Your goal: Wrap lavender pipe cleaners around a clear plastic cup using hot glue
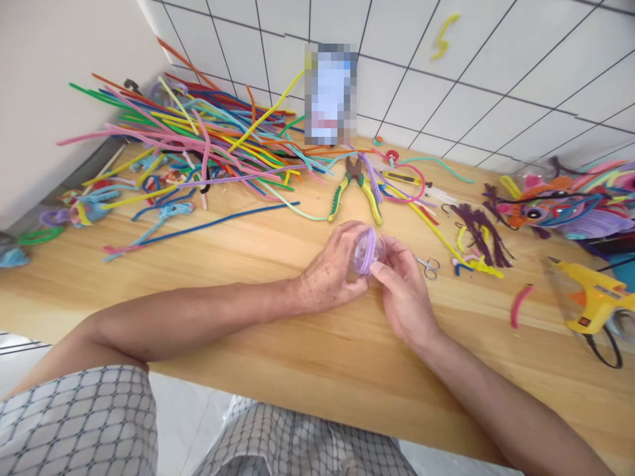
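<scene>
My left hand (331,270) and my right hand (404,291) meet over the middle of the wooden table (307,350). Between them they grip a small clear bottle (368,251) with a lilac pipe cleaner wound around it. The left fingers curl round the bottle from the left. My right thumb and fingers press on the lilac coil from the right. Both hands are closed on it.
A big heap of coloured pipe cleaners (198,145) fills the back left. Pliers with yellow-green handles (354,188) lie just beyond my hands. Small scissors (429,266) lie to the right. A yellow glue gun (592,301) and a colourful pipe-cleaner figure (560,205) are at far right.
</scene>
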The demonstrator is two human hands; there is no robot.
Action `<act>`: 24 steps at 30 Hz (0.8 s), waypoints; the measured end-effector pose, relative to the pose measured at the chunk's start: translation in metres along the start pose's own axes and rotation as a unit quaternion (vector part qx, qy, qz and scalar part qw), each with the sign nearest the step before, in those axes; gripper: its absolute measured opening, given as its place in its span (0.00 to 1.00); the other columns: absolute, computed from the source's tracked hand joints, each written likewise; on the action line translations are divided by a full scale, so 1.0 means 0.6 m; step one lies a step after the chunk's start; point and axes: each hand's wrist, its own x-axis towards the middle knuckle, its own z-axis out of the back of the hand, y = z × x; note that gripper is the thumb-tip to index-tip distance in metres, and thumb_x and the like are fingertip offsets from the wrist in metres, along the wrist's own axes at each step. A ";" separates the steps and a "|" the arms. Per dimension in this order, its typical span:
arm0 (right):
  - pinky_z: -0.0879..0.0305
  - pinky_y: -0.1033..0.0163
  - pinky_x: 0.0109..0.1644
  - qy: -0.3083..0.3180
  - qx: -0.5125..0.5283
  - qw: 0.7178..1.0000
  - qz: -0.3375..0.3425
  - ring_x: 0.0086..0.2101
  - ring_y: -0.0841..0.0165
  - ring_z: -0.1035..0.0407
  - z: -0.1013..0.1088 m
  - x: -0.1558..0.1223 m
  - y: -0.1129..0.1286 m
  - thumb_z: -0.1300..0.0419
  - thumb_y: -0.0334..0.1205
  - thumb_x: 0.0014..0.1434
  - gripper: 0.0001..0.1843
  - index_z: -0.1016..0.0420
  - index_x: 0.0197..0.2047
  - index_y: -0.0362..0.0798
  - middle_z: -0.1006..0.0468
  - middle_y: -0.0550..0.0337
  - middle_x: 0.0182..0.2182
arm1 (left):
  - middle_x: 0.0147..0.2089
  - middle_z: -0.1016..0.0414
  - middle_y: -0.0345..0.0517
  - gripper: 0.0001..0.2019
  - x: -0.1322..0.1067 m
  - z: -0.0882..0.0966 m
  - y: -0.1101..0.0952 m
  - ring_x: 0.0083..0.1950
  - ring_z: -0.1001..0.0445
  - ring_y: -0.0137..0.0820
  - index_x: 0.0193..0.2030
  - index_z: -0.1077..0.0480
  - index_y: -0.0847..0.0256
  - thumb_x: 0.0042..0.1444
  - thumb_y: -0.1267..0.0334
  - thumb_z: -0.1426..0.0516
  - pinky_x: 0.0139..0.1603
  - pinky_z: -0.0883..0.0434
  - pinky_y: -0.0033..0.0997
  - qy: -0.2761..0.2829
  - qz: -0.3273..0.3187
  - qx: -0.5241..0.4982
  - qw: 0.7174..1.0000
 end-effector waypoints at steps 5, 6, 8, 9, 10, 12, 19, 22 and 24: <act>0.29 0.45 0.70 0.001 0.003 1.000 -0.008 0.60 0.59 0.26 -0.001 -0.001 0.001 0.22 0.45 0.52 0.28 0.22 0.55 0.60 0.18 0.60 0.56 | 0.74 0.36 0.67 0.42 0.001 0.003 -0.001 0.79 0.36 0.55 0.79 0.50 0.59 0.61 0.66 0.37 0.78 0.29 0.64 0.006 0.004 -0.001 1.000; 0.29 0.45 0.70 0.002 0.002 1.000 -0.008 0.60 0.59 0.26 -0.001 -0.002 0.002 0.22 0.45 0.52 0.28 0.22 0.55 0.59 0.18 0.60 0.56 | 0.74 0.36 0.67 0.42 0.001 0.003 -0.002 0.79 0.36 0.54 0.79 0.50 0.60 0.61 0.66 0.38 0.78 0.29 0.64 0.005 0.003 0.002 1.000; 0.29 0.45 0.70 0.006 0.000 1.000 -0.006 0.60 0.58 0.26 -0.001 -0.002 0.003 0.22 0.45 0.53 0.27 0.22 0.55 0.59 0.18 0.60 0.56 | 0.73 0.36 0.68 0.41 0.002 0.004 -0.004 0.79 0.35 0.54 0.79 0.49 0.61 0.61 0.66 0.38 0.78 0.29 0.63 0.001 -0.001 0.007 1.000; 0.28 0.45 0.69 0.007 0.000 1.000 -0.005 0.60 0.58 0.26 -0.001 -0.002 0.004 0.22 0.45 0.53 0.27 0.22 0.55 0.59 0.18 0.59 0.56 | 0.73 0.36 0.68 0.41 0.002 0.005 -0.005 0.79 0.35 0.54 0.78 0.49 0.61 0.61 0.67 0.38 0.77 0.29 0.63 0.000 -0.001 0.010 1.000; 0.28 0.45 0.69 0.007 0.000 1.000 -0.004 0.60 0.58 0.26 -0.001 -0.003 0.005 0.22 0.45 0.53 0.27 0.22 0.55 0.59 0.18 0.59 0.56 | 0.73 0.36 0.67 0.41 0.003 0.006 -0.006 0.79 0.35 0.54 0.78 0.49 0.61 0.60 0.67 0.38 0.77 0.29 0.63 0.000 0.000 0.012 1.000; 0.28 0.44 0.69 0.006 -0.001 1.000 -0.004 0.59 0.58 0.26 -0.002 -0.003 0.005 0.23 0.45 0.53 0.27 0.23 0.55 0.59 0.18 0.59 0.56 | 0.73 0.35 0.68 0.42 0.004 0.007 -0.008 0.78 0.34 0.55 0.78 0.49 0.61 0.60 0.66 0.37 0.77 0.28 0.63 0.003 0.004 0.013 1.000; 0.28 0.45 0.70 0.013 -0.026 1.000 0.000 0.60 0.58 0.26 0.003 -0.003 0.001 0.24 0.46 0.56 0.26 0.24 0.56 0.59 0.19 0.58 0.57 | 0.73 0.36 0.67 0.43 0.002 0.005 -0.003 0.79 0.35 0.55 0.79 0.50 0.58 0.60 0.66 0.36 0.77 0.30 0.65 0.014 0.010 0.014 1.000; 0.28 0.45 0.69 0.018 -0.029 0.999 0.005 0.60 0.58 0.26 0.002 -0.003 0.001 0.25 0.46 0.56 0.26 0.25 0.56 0.59 0.19 0.58 0.57 | 0.75 0.38 0.68 0.43 0.000 0.004 0.000 0.80 0.38 0.56 0.80 0.51 0.59 0.62 0.65 0.37 0.79 0.32 0.67 0.021 0.018 -0.004 1.000; 0.28 0.44 0.69 0.014 -0.021 1.000 0.002 0.60 0.58 0.26 0.001 -0.003 0.002 0.24 0.46 0.55 0.27 0.24 0.56 0.59 0.18 0.58 0.57 | 0.76 0.39 0.68 0.43 -0.001 0.006 0.001 0.81 0.39 0.57 0.80 0.52 0.58 0.62 0.65 0.37 0.80 0.35 0.68 0.030 0.020 -0.020 0.999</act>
